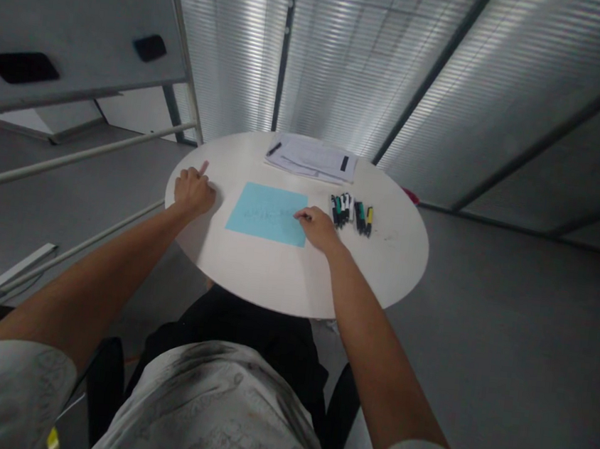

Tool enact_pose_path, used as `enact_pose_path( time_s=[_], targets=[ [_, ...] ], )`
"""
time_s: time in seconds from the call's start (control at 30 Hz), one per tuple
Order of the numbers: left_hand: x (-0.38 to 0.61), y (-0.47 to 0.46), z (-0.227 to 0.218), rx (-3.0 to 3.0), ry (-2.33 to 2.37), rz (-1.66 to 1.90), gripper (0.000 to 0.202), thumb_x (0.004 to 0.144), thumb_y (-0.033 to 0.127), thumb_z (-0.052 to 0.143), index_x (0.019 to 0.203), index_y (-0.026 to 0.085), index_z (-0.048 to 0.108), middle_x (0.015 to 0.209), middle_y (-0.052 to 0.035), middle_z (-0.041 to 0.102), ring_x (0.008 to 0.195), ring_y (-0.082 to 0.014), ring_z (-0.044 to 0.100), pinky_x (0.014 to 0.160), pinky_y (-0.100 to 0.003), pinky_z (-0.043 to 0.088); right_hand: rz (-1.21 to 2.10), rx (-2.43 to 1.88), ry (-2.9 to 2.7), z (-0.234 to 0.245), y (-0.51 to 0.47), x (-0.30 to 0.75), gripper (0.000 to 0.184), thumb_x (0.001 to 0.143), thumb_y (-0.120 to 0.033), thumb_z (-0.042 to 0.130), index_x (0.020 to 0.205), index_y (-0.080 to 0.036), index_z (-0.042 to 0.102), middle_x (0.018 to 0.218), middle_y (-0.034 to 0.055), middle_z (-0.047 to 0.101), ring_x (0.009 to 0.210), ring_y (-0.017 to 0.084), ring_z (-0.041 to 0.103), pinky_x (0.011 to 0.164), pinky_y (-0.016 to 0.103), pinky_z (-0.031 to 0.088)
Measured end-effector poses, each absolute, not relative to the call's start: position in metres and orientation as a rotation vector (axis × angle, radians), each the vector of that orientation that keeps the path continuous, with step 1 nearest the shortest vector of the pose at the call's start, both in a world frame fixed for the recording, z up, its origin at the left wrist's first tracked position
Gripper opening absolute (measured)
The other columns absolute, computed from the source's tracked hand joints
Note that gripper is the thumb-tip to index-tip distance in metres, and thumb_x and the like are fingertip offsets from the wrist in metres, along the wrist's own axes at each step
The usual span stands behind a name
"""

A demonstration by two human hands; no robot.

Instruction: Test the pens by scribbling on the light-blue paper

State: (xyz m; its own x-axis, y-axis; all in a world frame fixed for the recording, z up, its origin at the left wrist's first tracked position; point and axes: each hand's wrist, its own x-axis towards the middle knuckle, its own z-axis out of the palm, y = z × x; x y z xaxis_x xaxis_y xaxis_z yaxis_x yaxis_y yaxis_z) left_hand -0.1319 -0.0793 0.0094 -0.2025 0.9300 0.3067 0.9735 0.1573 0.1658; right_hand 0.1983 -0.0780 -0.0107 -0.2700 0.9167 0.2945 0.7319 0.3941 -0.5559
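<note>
A light blue sheet (266,210) lies on the round white table (262,278), with faint writing across its middle. At the sheet's right edge my right hand (321,230) is closed around a dark marker (306,217), which is mostly hidden by the fingers. My left hand (193,190) rests near the table's left edge, apart from the sheet. Most of its fingers are curled in and one points away from me; whether it holds anything is hidden. Several markers (341,209) with black, green and white parts lie to the right, beside others including a yellow one (369,221).
A stack of white papers (312,158) lies at the table's far side, with a dark pen (274,149) and a small black object (344,163) on it. Left of the table stands a metal-framed board (87,2) with a rail. Blinds (343,65) cover the glass wall behind.
</note>
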Motion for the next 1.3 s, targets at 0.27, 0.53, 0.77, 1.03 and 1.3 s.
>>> enact_pose_path(
  time_s=[0.27,0.53,0.77,1.03,1.3],
  targets=[
    [-0.136,-0.074,0.001,-1.862,-2.314,-0.596,0.072,0.082,0.032,0.045,0.151,0.013,0.036,0.132,-0.0256,0.051,0.126,-0.0458,0.036,0.101,-0.059,0.025,0.422,-1.408,-2.066,-0.012,-0.077,0.198,0.025,0.085,-0.01,0.052,0.093,-0.02,0.074,0.099,0.0047,0.068,0.091,0.018,0.061,0.087,0.033,0.046],
    [-0.136,-0.075,0.001,-1.942,-2.217,-0.694,0.065,0.083,0.028,0.045,0.148,0.021,0.042,0.128,-0.0232,0.053,0.123,-0.0434,0.039,0.098,-0.058,0.025,0.414,-1.408,-2.067,-0.012,-0.076,0.198,0.025,0.084,-0.011,0.053,0.093,-0.02,0.074,0.099,0.0049,0.068,0.091,0.018,0.061,0.086,0.032,0.046],
    [-0.135,-0.074,-0.002,-1.928,-2.193,-0.736,0.047,0.084,0.028,0.046,0.128,0.017,0.061,0.116,-0.023,0.06,0.121,-0.0436,0.04,0.096,-0.057,0.027,0.418,-1.395,-2.079,-0.011,-0.075,0.198,0.026,0.084,-0.01,0.052,0.093,-0.021,0.074,0.099,0.005,0.068,0.091,0.018,0.061,0.088,0.033,0.046],
    [-0.127,-0.079,0.004,-1.794,-2.097,-1.212,0.023,0.086,0.023,0.048,0.098,0.019,0.067,0.104,-0.0152,0.066,0.109,-0.0328,0.051,0.096,-0.049,0.033,0.43,-1.381,-2.058,-0.013,-0.076,0.197,0.025,0.083,-0.011,0.052,0.09,-0.02,0.073,0.099,0.0053,0.068,0.091,0.018,0.061,0.088,0.033,0.046],
    [-0.037,-0.073,0.013,-2.108,-1.826,-2.36,0.015,0.077,0.031,0.063,0.082,0.017,0.067,0.079,-0.004,0.068,0.074,-0.0153,0.058,0.072,-0.029,0.044,0.863,-1.202,-1.459,-0.01,-0.063,0.197,0.025,0.085,-0.035,0.05,0.098,-0.019,0.065,0.066,-0.0023,0.063,0.048,0.009,0.048,0.049,0.021,0.037]
  ],
)
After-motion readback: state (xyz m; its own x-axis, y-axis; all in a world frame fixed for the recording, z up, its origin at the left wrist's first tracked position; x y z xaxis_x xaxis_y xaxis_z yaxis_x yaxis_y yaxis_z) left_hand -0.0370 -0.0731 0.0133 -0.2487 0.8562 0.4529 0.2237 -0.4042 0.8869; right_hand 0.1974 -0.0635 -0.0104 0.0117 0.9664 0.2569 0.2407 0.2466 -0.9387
